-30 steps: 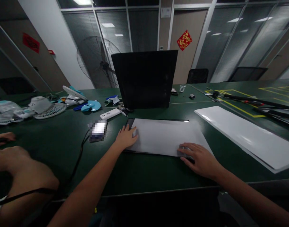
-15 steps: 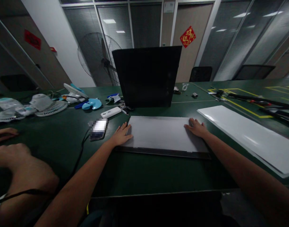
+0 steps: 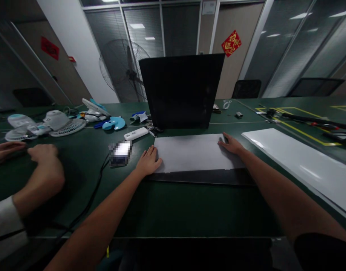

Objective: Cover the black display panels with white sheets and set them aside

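A white rectangular sheet (image 3: 190,154) lies in front of me on a dark flat panel (image 3: 201,177), whose black strip shows along the near edge. My left hand (image 3: 148,161) rests on the sheet's left edge, fingers stretched out and thumb apart. At the far right corner, my right hand (image 3: 231,143) touches the sheet with thumb and forefinger spread; its other fingers are partly hidden. Beyond the sheet stands an upright black panel (image 3: 181,90). Right of my right hand lies a longer glossy white panel (image 3: 297,162).
A co-worker's hands (image 3: 43,152) are at the left. Near my left hand are a blurred phone-like device (image 3: 120,153) with a cable and a white oblong device (image 3: 136,133). White fan parts (image 3: 60,122) and a blue fan blade (image 3: 114,123) lie farther left. Dark strips (image 3: 305,118) lie far right.
The white sheet has shifted away from me over the dark panel, so more of the black strip shows. Both hands stay at its sides. The co-worker's near arm has shifted. My view has turned slightly left.
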Demonstrator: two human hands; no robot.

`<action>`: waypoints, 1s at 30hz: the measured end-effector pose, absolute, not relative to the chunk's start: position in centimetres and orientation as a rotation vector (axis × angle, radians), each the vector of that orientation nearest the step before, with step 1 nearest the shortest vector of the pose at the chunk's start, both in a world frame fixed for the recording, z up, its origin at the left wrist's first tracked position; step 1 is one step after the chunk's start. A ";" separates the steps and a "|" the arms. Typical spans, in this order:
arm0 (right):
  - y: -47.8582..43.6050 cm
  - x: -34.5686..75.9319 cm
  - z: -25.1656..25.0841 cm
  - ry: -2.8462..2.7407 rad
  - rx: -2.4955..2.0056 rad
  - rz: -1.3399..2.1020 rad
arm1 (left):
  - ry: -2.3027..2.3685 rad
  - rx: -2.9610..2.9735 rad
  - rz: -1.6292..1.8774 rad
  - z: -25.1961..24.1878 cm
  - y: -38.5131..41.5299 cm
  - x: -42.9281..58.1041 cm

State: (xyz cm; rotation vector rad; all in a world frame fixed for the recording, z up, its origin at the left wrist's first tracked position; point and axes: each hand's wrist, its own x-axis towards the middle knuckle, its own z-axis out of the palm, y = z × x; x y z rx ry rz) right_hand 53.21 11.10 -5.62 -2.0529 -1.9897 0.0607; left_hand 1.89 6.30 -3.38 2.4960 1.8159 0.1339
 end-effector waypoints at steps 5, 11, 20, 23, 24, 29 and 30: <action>10.2 53.3 -6.0 -1.987 -2.068 0.121 | 1.805 2.434 0.196 -3.6 6.2 1.4; 7.4 54.2 -6.8 -2.026 -2.110 0.162 | 1.739 2.416 0.232 -4.3 6.9 0.7; 3.2 54.3 -5.1 -1.916 -2.141 0.078 | 1.704 2.456 0.194 -5.1 7.9 0.0; 3.1 54.4 -4.5 -1.825 -2.137 0.051 | 1.717 2.501 0.182 -5.2 7.8 0.1; 3.2 54.5 -4.4 -1.827 -2.106 0.075 | 1.722 2.505 0.174 -5.2 7.8 0.2; 4.0 54.8 -5.0 -1.804 -2.046 0.146 | 1.768 2.461 0.159 -5.0 7.3 1.0; 4.2 54.7 -5.1 -1.778 -2.055 0.137 | 1.790 2.447 0.176 -5.0 7.2 1.3</action>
